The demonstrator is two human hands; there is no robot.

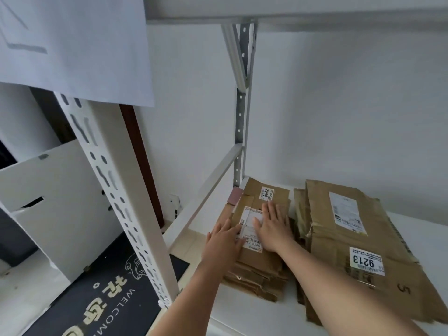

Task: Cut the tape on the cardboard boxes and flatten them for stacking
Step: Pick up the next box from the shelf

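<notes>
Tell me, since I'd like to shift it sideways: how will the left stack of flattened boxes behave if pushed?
The left stack would probably shear rather than move as one: its sheets lie loose with uneven edges. It looks light, being thin cardboard. Both hands, left hand and right hand, press flat on top, which should steady it.

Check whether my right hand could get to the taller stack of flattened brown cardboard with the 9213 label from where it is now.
Probably yes. The right hand lies flat on the shorter cardboard stack, and the 9213 stack sits beside it with nothing between.

Two flattened-box stacks side by side — left stack (254,258), right stack (351,251).
</notes>
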